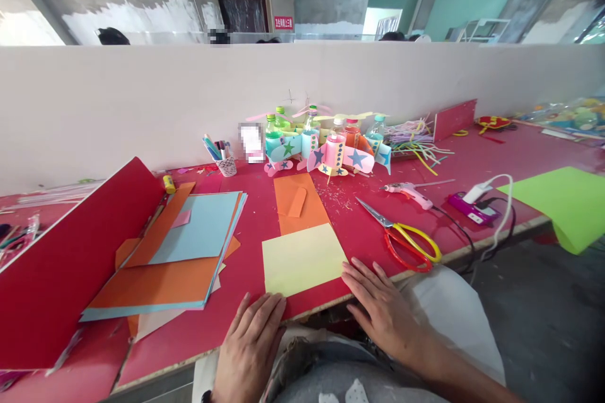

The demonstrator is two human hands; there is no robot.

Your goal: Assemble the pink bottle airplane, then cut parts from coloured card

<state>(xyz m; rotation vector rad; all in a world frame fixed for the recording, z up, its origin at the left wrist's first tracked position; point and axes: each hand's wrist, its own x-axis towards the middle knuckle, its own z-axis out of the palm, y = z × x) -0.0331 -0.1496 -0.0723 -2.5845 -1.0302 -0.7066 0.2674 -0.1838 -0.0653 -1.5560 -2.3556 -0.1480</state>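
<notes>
A pale yellow sheet of paper (302,259) lies flat near the table's front edge. At its lower left corner rests my left hand (253,334), palm down with the fingers stretched out. My right hand (378,302) lies flat by the sheet's right corner, fingers extended and a little spread; neither hand grips anything. Behind the yellow sheet lies an orange sheet (312,201), with a small orange folded strip (297,202) on it. To the right, scissors (394,230) with one red and one yellow handle lie partly open, their handles near my right hand.
Stacked coloured paper (155,283) lies left beside a red divider board (75,264). Bottle planes (333,151) and a pen cup (227,167) stand by the white partition (142,101). A pink glue gun (409,194), purple power strip (472,208) and green sheet (567,201) lie right.
</notes>
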